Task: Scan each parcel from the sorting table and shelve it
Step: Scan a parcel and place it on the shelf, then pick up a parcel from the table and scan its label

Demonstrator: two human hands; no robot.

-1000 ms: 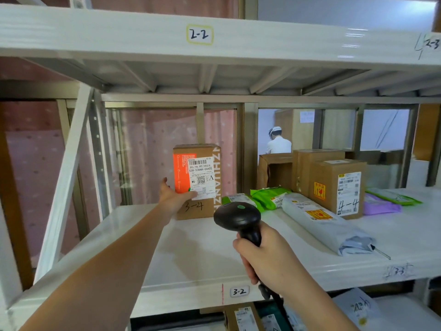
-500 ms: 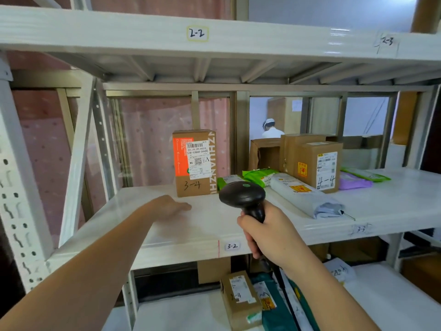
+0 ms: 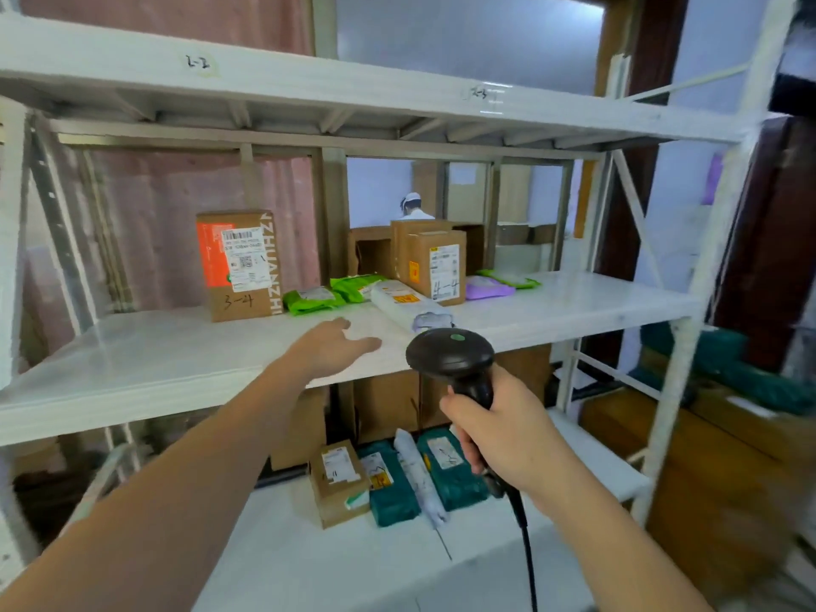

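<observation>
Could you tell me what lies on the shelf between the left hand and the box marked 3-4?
Nothing: in the head view, only bare white shelf lies between the left hand and the box marked 3-4.

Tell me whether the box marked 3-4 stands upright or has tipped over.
Upright. The box stands on its short end on the shelf, its label and the handwritten mark facing out. No hand touches it.

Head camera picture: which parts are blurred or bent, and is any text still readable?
Head view: the white metal shelf frame at the right is motion-smeared and its uprights lean from wide-angle distortion; the brown cardboard box with orange panel stays sharp enough to read "3-4"; the black handheld barcode scanner looks fairly crisp.
</observation>
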